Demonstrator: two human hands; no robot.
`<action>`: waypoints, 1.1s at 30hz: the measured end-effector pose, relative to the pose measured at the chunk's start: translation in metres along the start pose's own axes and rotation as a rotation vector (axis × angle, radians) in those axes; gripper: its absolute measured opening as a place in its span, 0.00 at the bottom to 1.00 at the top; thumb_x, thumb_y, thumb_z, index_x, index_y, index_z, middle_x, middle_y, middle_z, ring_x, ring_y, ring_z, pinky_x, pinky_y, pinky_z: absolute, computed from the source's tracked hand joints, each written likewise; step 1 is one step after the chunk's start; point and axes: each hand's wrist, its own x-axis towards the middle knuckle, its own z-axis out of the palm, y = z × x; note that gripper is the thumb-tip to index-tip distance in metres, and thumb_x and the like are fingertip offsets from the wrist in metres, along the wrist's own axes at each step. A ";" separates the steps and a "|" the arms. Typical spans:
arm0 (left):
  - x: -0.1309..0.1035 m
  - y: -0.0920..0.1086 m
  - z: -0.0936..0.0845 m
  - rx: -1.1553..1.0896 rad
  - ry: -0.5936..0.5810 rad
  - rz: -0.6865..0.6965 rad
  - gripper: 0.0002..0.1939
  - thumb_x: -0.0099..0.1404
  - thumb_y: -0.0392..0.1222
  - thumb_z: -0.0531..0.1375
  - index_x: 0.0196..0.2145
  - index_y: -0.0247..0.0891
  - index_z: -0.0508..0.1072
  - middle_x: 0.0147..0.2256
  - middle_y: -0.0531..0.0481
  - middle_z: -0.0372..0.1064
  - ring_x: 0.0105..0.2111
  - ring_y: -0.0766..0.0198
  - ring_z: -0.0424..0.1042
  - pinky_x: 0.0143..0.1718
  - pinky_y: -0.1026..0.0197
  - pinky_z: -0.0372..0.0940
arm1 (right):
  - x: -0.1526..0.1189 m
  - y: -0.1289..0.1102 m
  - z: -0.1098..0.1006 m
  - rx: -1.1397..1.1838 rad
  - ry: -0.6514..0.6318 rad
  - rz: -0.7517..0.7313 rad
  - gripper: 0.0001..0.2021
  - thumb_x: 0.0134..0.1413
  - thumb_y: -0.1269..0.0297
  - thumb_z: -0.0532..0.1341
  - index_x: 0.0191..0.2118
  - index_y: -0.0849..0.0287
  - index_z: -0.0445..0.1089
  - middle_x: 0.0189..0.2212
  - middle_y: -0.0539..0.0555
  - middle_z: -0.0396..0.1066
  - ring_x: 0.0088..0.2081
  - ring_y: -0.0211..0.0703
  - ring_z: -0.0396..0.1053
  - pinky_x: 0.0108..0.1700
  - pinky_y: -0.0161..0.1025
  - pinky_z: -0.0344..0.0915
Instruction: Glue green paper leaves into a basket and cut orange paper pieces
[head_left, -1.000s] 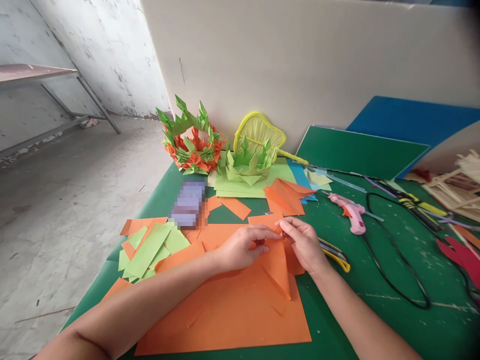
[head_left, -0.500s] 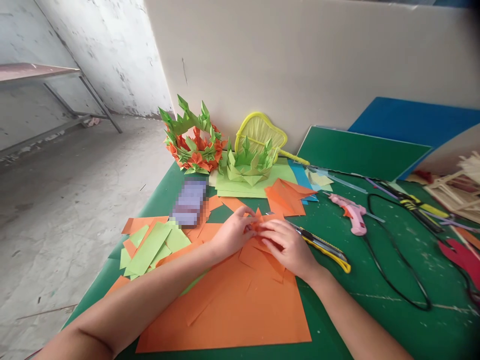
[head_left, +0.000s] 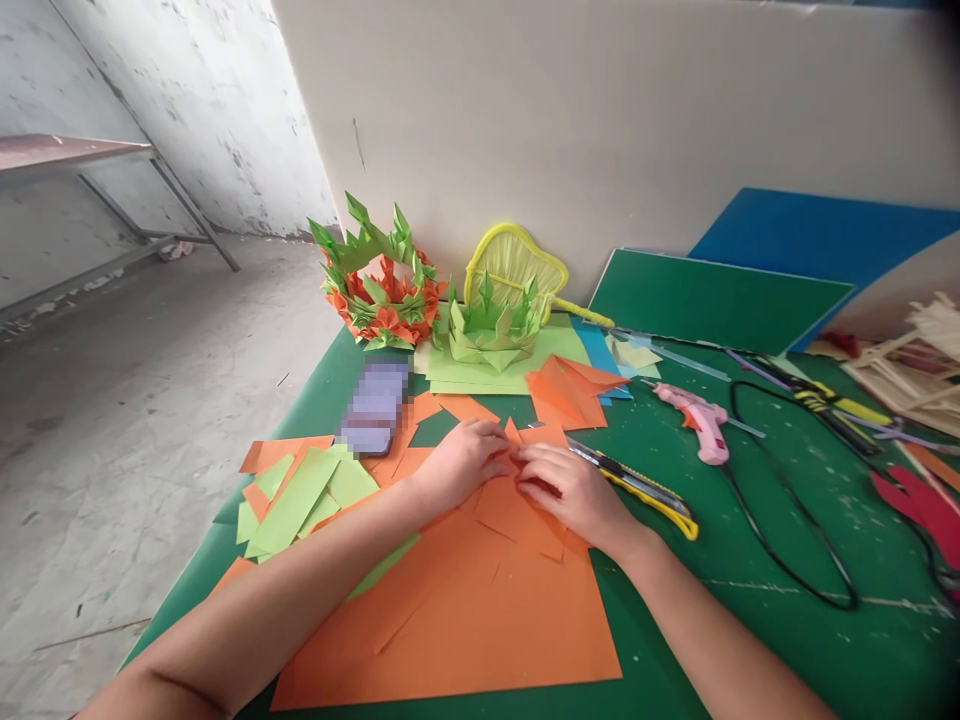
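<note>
Over the large orange sheet (head_left: 495, 620), my left hand (head_left: 459, 465) and my right hand (head_left: 574, 490) meet with curled fingers. Between their fingertips is a small piece of orange paper (head_left: 512, 434) with a pointed tip standing up. Both hands pinch it from opposite sides; its lower part is hidden by my fingers. Loose orange paper pieces lie under my hands. A yellow and black utility knife (head_left: 645, 488) rests just right of my right hand. Left of my left forearm, green paper rectangles (head_left: 296, 505) lie in a loose pile.
A phone (head_left: 375, 405), a green and orange folded-paper crown (head_left: 382, 300) and a smaller green crown (head_left: 495, 330) stand farther back. A folded orange sheet (head_left: 570, 390) lies nearby. On the right are a pink glue gun (head_left: 701, 420) with a looping cable, pliers (head_left: 825, 405) and a red item (head_left: 911, 510).
My hands stay together at the small orange paper, with the left fingers lowered and closer over it. The whole view has shifted slightly.
</note>
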 end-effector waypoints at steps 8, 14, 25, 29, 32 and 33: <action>0.001 -0.008 -0.010 -0.006 -0.065 0.085 0.15 0.63 0.48 0.62 0.47 0.42 0.73 0.53 0.47 0.69 0.48 0.56 0.66 0.52 0.53 0.58 | 0.000 0.001 -0.004 0.009 -0.033 0.009 0.06 0.59 0.69 0.59 0.32 0.55 0.71 0.45 0.55 0.74 0.51 0.48 0.68 0.52 0.48 0.65; -0.002 -0.014 -0.018 -0.008 -0.168 0.021 0.24 0.57 0.48 0.66 0.52 0.49 0.70 0.58 0.52 0.64 0.51 0.51 0.62 0.52 0.49 0.55 | 0.001 0.002 -0.004 0.016 -0.039 0.001 0.05 0.59 0.69 0.59 0.32 0.55 0.70 0.45 0.55 0.73 0.52 0.47 0.68 0.53 0.46 0.65; -0.002 -0.012 -0.023 0.024 -0.203 -0.015 0.30 0.58 0.52 0.64 0.57 0.49 0.66 0.58 0.48 0.64 0.48 0.51 0.61 0.48 0.50 0.54 | 0.003 0.004 -0.011 -0.182 -0.070 0.033 0.10 0.57 0.57 0.61 0.43 0.53 0.69 0.56 0.56 0.68 0.59 0.52 0.60 0.57 0.54 0.61; -0.003 -0.015 -0.026 -0.018 -0.248 -0.008 0.36 0.55 0.55 0.65 0.60 0.53 0.62 0.59 0.49 0.62 0.50 0.50 0.59 0.50 0.50 0.53 | 0.003 0.005 -0.011 -0.215 -0.062 0.020 0.15 0.57 0.56 0.61 0.49 0.52 0.70 0.55 0.56 0.68 0.59 0.53 0.61 0.57 0.54 0.60; -0.004 -0.016 -0.026 -0.028 -0.264 -0.017 0.40 0.52 0.58 0.66 0.61 0.53 0.60 0.60 0.48 0.61 0.51 0.49 0.58 0.51 0.49 0.52 | 0.003 0.004 -0.011 -0.216 -0.071 0.024 0.15 0.57 0.56 0.61 0.49 0.52 0.70 0.56 0.55 0.68 0.59 0.52 0.61 0.57 0.53 0.60; -0.004 -0.016 -0.026 -0.029 -0.265 -0.017 0.40 0.52 0.59 0.66 0.61 0.53 0.60 0.60 0.48 0.61 0.51 0.49 0.58 0.51 0.48 0.52 | 0.003 0.004 -0.011 -0.216 -0.073 0.022 0.15 0.57 0.57 0.61 0.50 0.52 0.71 0.56 0.55 0.67 0.59 0.52 0.61 0.57 0.53 0.60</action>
